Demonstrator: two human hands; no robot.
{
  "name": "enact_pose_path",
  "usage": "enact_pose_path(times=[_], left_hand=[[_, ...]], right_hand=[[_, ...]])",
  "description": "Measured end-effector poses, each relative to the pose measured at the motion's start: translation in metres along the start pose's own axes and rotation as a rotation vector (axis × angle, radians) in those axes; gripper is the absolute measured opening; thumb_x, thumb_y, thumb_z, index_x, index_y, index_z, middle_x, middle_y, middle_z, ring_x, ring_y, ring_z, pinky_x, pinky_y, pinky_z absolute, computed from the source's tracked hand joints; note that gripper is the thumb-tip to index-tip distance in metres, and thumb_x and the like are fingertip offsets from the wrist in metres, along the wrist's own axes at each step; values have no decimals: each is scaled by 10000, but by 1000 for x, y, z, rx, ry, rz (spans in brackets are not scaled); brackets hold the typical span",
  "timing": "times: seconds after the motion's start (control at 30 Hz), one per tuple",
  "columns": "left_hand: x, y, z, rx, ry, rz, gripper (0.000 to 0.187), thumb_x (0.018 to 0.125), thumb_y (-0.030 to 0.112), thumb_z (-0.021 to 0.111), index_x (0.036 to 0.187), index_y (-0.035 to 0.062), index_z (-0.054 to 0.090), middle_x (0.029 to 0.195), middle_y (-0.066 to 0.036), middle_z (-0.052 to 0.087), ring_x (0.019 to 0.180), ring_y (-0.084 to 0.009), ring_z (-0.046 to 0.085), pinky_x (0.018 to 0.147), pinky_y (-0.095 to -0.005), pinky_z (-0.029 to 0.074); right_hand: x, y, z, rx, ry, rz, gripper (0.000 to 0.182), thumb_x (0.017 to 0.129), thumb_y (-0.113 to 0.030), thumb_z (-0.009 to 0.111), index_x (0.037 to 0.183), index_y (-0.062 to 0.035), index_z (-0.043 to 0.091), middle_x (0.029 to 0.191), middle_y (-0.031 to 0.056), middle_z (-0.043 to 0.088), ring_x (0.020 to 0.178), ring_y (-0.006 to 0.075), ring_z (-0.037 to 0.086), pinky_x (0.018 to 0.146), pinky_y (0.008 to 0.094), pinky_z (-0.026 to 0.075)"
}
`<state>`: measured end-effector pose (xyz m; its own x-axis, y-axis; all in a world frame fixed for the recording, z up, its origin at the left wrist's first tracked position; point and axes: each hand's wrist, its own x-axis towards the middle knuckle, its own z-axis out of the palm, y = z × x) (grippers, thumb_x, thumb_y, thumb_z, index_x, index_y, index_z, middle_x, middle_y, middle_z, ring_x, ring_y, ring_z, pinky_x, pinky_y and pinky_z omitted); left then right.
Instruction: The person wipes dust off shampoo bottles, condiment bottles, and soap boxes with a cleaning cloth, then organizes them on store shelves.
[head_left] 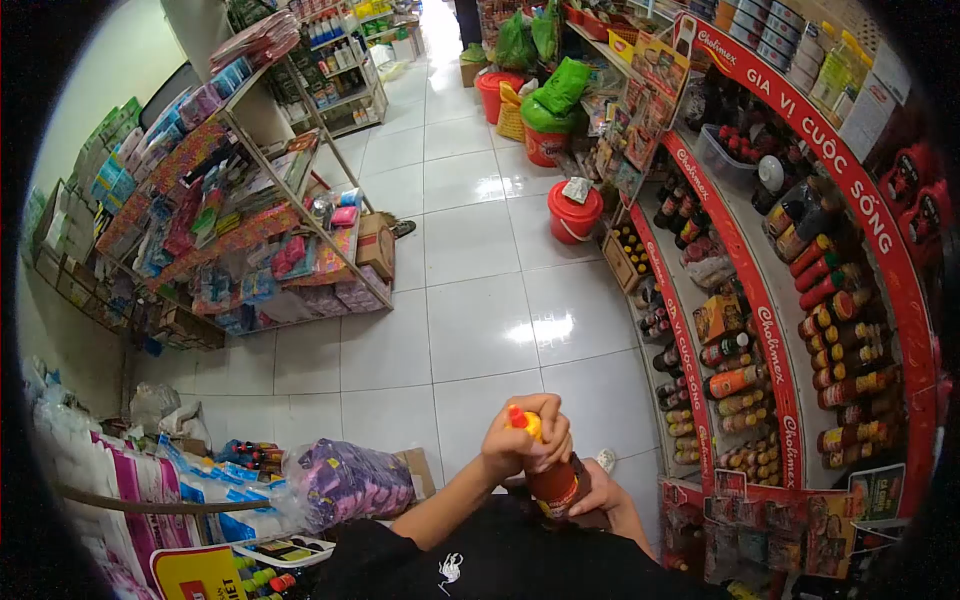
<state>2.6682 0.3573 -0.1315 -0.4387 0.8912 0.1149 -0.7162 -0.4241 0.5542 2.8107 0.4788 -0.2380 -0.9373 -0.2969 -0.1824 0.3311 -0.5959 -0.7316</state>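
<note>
A bottle of dark red sauce [556, 488] with a yellow cap and red tip is held in front of the black shirt, tilted. My left hand [528, 436] wraps round its neck, just under the cap, with the fingers closed. My right hand [598, 492] grips the lower part of the bottle from the right side. Part of the bottle's body and label is hidden by the hands.
At the right, a curved red-edged shelf [765, 340] holds rows of sauce bottles. A metal rack [290, 190] with packets stands at the left. A red lidded bucket [574, 214] is on the tiled floor [470, 330]. Wrapped purple packs [355, 483] lie at the lower left.
</note>
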Motion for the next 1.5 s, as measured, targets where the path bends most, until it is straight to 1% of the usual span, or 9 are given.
enact_pose_path(times=[0.27,0.37,0.5,0.67,0.8,0.97,1.17,1.23,1.5], left_hand=[[1,-1,10,453,180,-151,114,649,75,544,643,20,443,564,-61,479,495,-111,442,491,-235,385],[-3,-9,25,1006,438,32,137,680,107,576,677,19,472,600,-41,513,552,-96,481,526,-246,412],[-9,-32,30,1336,417,252,235,709,193,593,766,22,443,563,-116,468,526,-293,518,506,-355,415],[-13,-23,28,1609,178,219,386,714,296,638,923,15,475,1099,-176,420,1000,-315,437,842,-385,341],[-19,-12,-6,1482,328,217,448,770,318,586,1067,2,477,1156,-154,422,1083,-297,402,940,-385,293],[-51,-3,-77,688,466,-544,538,894,452,267,1088,15,513,1036,-105,559,969,-240,514,882,-373,368],[-46,-84,-96,-431,-117,-771,819,809,624,263,1175,-98,383,1145,-260,465,1039,-311,495,877,-410,405],[-38,-115,-74,-471,63,-770,829,792,651,260,1145,-82,421,1117,-258,486,992,-287,528,838,-424,430],[-36,-118,-56,-368,-64,-852,730,752,694,299,929,33,553,714,-146,603,587,-267,595,577,-354,491]], right_hand=[[20,-9,51,-362,265,-256,584,532,-124,785,1016,37,502,959,90,576,884,156,552,802,292,433],[20,-24,60,-495,332,-223,561,537,-126,775,1001,35,504,976,98,570,887,159,551,807,294,428],[34,-13,61,-247,489,-503,488,538,-99,763,939,25,514,933,84,567,830,157,551,753,288,442],[40,-27,58,-445,723,-650,452,541,-81,756,913,18,518,903,71,563,804,159,550,733,289,445],[16,-59,50,-508,564,-496,400,543,-29,744,875,-11,523,841,57,543,852,163,528,771,312,424],[-9,-79,40,-250,411,-761,452,502,48,640,916,-31,477,904,133,524,871,231,524,796,335,425],[-12,-71,29,16,134,-664,399,545,-73,609,899,-45,426,839,144,503,769,235,534,712,320,466],[-16,-59,18,91,145,-610,408,522,15,620,899,-31,471,922,145,519,870,238,529,798,344,427],[-12,-51,-14,155,304,-628,344,616,-85,572,936,-42,452,890,108,520,855,242,537,768,379,457]])
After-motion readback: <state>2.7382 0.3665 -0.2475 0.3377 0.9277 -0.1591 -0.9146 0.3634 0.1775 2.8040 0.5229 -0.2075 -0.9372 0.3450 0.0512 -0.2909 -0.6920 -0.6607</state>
